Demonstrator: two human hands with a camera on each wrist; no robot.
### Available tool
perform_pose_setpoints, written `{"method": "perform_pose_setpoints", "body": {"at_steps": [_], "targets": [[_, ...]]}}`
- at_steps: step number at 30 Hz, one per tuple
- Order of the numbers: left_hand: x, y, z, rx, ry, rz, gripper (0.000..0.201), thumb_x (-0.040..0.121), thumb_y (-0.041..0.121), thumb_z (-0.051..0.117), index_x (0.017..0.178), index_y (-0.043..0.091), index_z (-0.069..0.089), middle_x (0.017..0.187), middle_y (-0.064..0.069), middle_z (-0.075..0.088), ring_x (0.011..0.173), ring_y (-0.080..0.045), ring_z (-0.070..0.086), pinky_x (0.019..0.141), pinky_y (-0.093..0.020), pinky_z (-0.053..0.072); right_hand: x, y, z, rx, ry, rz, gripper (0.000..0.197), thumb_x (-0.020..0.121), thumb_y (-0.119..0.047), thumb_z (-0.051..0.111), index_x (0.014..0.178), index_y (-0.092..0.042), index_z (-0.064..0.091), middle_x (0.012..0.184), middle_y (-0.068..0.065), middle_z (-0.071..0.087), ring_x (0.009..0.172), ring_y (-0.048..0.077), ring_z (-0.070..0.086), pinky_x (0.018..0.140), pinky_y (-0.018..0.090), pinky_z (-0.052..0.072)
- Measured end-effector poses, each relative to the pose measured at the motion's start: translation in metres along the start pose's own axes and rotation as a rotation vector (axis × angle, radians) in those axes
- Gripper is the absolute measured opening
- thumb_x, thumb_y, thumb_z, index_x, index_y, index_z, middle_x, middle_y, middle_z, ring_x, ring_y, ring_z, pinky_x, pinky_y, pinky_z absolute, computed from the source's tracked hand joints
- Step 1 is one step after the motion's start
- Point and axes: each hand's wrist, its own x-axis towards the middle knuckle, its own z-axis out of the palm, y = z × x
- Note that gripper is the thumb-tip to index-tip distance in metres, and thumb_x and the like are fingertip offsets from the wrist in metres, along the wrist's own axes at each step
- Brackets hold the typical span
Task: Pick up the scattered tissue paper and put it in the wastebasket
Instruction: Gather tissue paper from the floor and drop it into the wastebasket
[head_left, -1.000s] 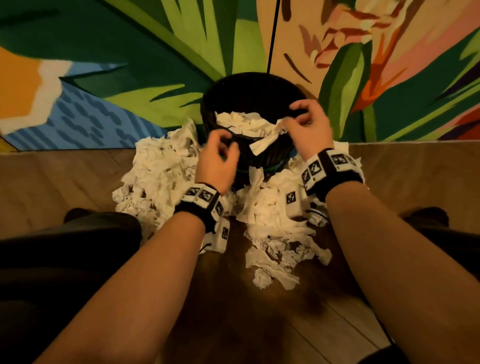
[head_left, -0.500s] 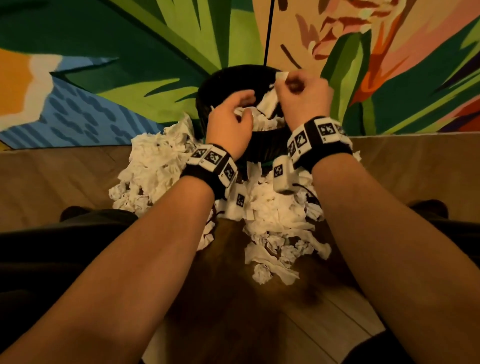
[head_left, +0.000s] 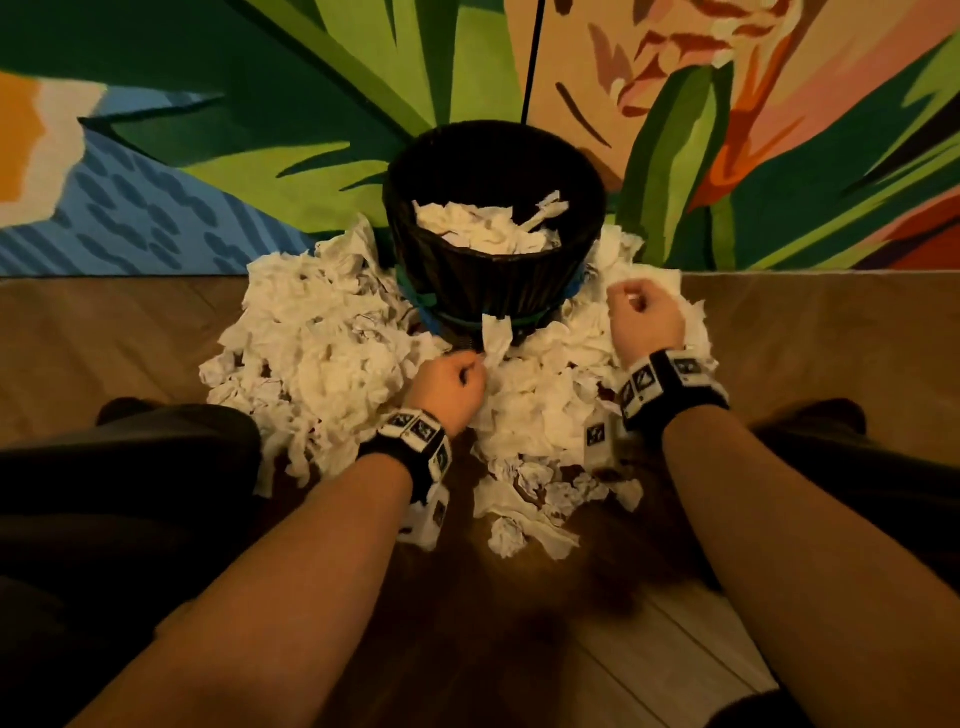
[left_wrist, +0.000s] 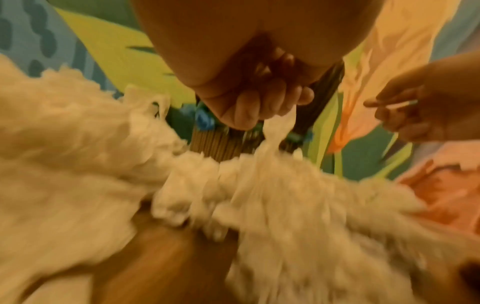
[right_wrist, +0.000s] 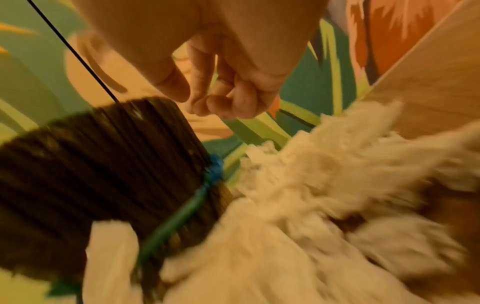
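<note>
Left hand (head_left: 451, 385) pinching a tissue strip (head_left: 496, 339) by the wastebasket (head_left: 493, 291); right hand (head_left: 647, 318) loosely curled, empty.

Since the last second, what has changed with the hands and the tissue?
Both hands came down from the wastebasket rim to the floor pile. The right hand let its strip go into the basket and now hangs loosely curled, holding nothing. The left hand has taken a new grip, pinching a tissue piece at the basket's base. The basket and the heaps around it stayed put.
</note>
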Motion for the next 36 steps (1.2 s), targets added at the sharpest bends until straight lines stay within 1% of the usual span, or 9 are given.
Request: {"method": "perform_pose_setpoints", "body": {"at_steps": [3, 6, 8, 12, 16, 23, 29, 32, 36], "targets": [[-0.031, -0.029, 0.027, 0.185, -0.252, -0.024, 0.019, 0.096, 0.021, 0.048, 0.081, 0.019, 0.060, 0.077, -0.009, 0.066, 0.073, -0.029, 0.062, 0.064, -0.036, 0.051, -0.035, 0.044, 0.006, -0.122, -0.247, 0.031, 0.010, 0.095, -0.031, 0.056, 0.098, -0.026, 0.065, 0.079, -0.007, 0.060, 0.070, 0.012, 0.056, 0.055, 0.021, 0.039], [-0.060, -0.046, 0.046, 0.432, -0.484, 0.024, 0.011, 0.094, 0.031, 0.046, 0.102, 0.030, 0.054, 0.097, -0.004, 0.068, 0.083, -0.027, 0.064, 0.067, -0.032, 0.050, -0.071, 0.082, 0.016, -0.469, -0.641, -0.071, 0.010, 0.094, -0.032, 0.054, 0.100, -0.031, 0.062, 0.087, -0.008, 0.061, 0.075, 0.010, 0.059, 0.063, 0.024, 0.046], [-0.074, -0.051, 0.057, 0.527, -0.588, 0.067, 0.029, 0.096, 0.035, 0.041, 0.125, 0.038, 0.043, 0.115, -0.007, 0.065, 0.093, -0.030, 0.064, 0.072, -0.033, 0.050, -0.089, 0.102, 0.023, -0.634, -0.823, -0.125, 0.013, 0.093, -0.031, 0.052, 0.104, -0.031, 0.060, 0.095, -0.005, 0.063, 0.082, 0.013, 0.060, 0.072, 0.029, 0.051], [-0.082, -0.050, 0.070, 0.610, -0.757, 0.018, 0.062, 0.098, 0.029, 0.035, 0.152, 0.045, 0.009, 0.150, -0.015, 0.040, 0.124, -0.037, 0.052, 0.097, -0.039, 0.046, -0.104, 0.122, 0.026, -0.781, -0.870, -0.153, 0.020, 0.089, -0.031, 0.057, 0.109, -0.033, 0.055, 0.119, -0.001, 0.054, 0.103, 0.021, 0.057, 0.090, 0.035, 0.049], [-0.083, -0.048, 0.075, 0.673, -0.822, -0.013, 0.060, 0.101, 0.028, 0.037, 0.155, 0.040, 0.012, 0.161, -0.007, 0.024, 0.138, -0.033, 0.039, 0.109, -0.045, 0.040, -0.105, 0.134, 0.019, -1.017, -0.942, -0.236, 0.048, 0.088, -0.039, 0.063, 0.132, -0.039, 0.047, 0.144, -0.003, 0.037, 0.128, 0.027, 0.044, 0.096, 0.043, 0.046], [-0.082, -0.058, 0.067, 0.718, -0.776, -0.073, 0.045, 0.102, 0.023, 0.032, 0.146, 0.034, 0.034, 0.154, -0.007, 0.036, 0.131, -0.032, 0.046, 0.105, -0.045, 0.043, -0.107, 0.143, 0.024, -1.064, -0.961, -0.270, 0.052, 0.086, -0.033, 0.070, 0.132, -0.030, 0.046, 0.137, 0.005, 0.044, 0.128, 0.029, 0.042, 0.098, 0.045, 0.046], [-0.080, -0.068, 0.062, 0.675, -0.669, -0.086, 0.036, 0.096, 0.027, 0.048, 0.132, 0.026, 0.052, 0.150, -0.002, 0.039, 0.124, -0.030, 0.052, 0.101, -0.041, 0.046, -0.103, 0.142, 0.024, -0.788, -0.860, -0.096, 0.036, 0.074, -0.030, 0.075, 0.094, -0.029, 0.045, 0.102, -0.006, 0.042, 0.090, 0.017, 0.049, 0.068, 0.028, 0.041], [-0.081, -0.065, 0.058, 0.402, -0.472, -0.130, 0.014, 0.088, 0.029, 0.059, 0.101, 0.025, 0.058, 0.108, 0.001, 0.063, 0.097, -0.021, 0.064, 0.086, -0.036, 0.056, -0.100, 0.140, 0.019, -0.704, -0.766, -0.062, 0.034, 0.074, -0.033, 0.072, 0.086, -0.027, 0.041, 0.095, -0.006, 0.035, 0.078, 0.013, 0.045, 0.060, 0.024, 0.035], [-0.072, -0.056, 0.051, 0.096, -0.099, -0.284, 0.016, 0.084, 0.014, 0.059, 0.078, 0.021, 0.047, 0.069, -0.002, 0.059, 0.061, -0.017, 0.057, 0.057, -0.028, 0.050, -0.095, 0.138, 0.011, -0.667, -0.736, -0.006, 0.029, 0.075, -0.030, 0.067, 0.078, -0.029, 0.038, 0.086, -0.004, 0.048, 0.071, 0.011, 0.047, 0.055, 0.024, 0.034]]}}
